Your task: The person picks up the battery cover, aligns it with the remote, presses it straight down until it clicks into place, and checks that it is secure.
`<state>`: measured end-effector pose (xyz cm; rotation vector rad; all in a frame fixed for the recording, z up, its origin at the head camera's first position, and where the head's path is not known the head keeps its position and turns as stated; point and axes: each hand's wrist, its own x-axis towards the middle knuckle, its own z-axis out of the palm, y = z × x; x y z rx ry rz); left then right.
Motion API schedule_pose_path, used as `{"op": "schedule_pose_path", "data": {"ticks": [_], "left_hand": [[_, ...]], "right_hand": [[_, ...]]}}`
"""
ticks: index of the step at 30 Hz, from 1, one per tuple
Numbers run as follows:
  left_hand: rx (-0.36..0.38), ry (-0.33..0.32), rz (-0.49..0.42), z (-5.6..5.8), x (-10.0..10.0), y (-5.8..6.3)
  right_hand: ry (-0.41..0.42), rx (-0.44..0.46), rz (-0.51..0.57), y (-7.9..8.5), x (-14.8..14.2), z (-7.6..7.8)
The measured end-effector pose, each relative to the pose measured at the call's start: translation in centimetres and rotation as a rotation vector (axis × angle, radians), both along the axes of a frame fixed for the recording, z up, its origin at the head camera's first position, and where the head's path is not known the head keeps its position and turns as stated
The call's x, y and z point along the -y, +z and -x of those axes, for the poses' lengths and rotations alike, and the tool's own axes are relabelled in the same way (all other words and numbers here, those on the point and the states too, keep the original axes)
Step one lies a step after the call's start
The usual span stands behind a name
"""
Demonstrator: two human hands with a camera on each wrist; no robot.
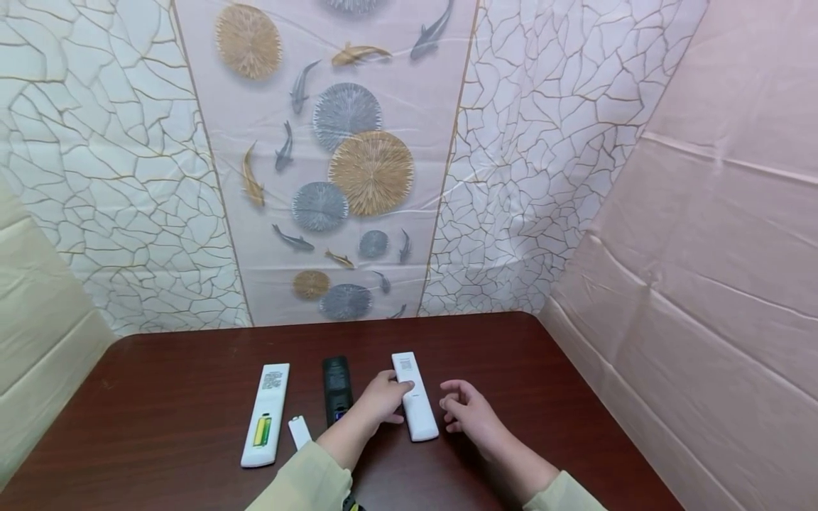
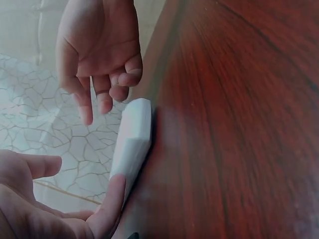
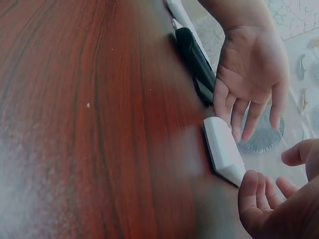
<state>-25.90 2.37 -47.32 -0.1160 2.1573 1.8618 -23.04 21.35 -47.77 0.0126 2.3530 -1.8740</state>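
White remote (image 1: 420, 411) lies slantwise on the table (image 1: 192, 397), between both hands. Left hand (image 1: 380, 400), fingers spread, overlaps its left side; contact is unclear. Right hand (image 1: 473, 417), loosely curled, stands just beside. Left arm (image 1: 346, 436) hides the black remote's (image 1: 336, 380) near end; sleeve (image 1: 307, 481) covers part of the small cover (image 1: 298, 429). Wood stretches rightward to the table's edge.

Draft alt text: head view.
Left hand at a white remote, right hand apart on its other side, over a brown table. Further left: black remote, small white cover, second white remote showing a battery.
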Motion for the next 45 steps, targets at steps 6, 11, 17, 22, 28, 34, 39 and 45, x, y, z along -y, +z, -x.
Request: {"op": "schedule_pose_path", "data": {"ticks": [6, 11, 17, 22, 28, 34, 39, 45], "left_hand": [[-0.015, 0.002, -0.060, -1.0, 1.5, 0.7], [-0.043, -0.006, -0.098, -1.9, 3.2, 1.3], [-0.065, 0.006, -0.111, -3.0, 5.1, 2.0], [-0.061, 0.010, -0.096, -3.7, 6.6, 2.3], [-0.056, 0.022, -0.082, -4.3, 7.9, 2.6], [-0.058, 0.031, -0.059, -4.4, 8.8, 2.7], [-0.083, 0.025, 0.026, -4.1, 9.5, 2.5], [-0.159, 0.015, 0.360, -3.5, 10.2, 2.3]], "right_hand": [[0.038, -0.007, 0.029, 0.6, 1.5, -0.1], [0.097, 0.000, 0.073, 1.1, 3.0, -0.4], [0.159, -0.016, 0.060, 1.2, 4.4, -0.7], [0.174, -0.015, 0.059, 1.0, 5.3, -0.8], [0.188, -0.009, 0.078, 0.9, 6.1, -0.8], [0.189, -0.016, 0.045, 0.6, 6.5, -0.3], [0.231, -0.081, -0.024, 0.6, 6.7, -0.2], [0.285, -0.212, -0.257, 0.9, 7.2, -0.1]]}}
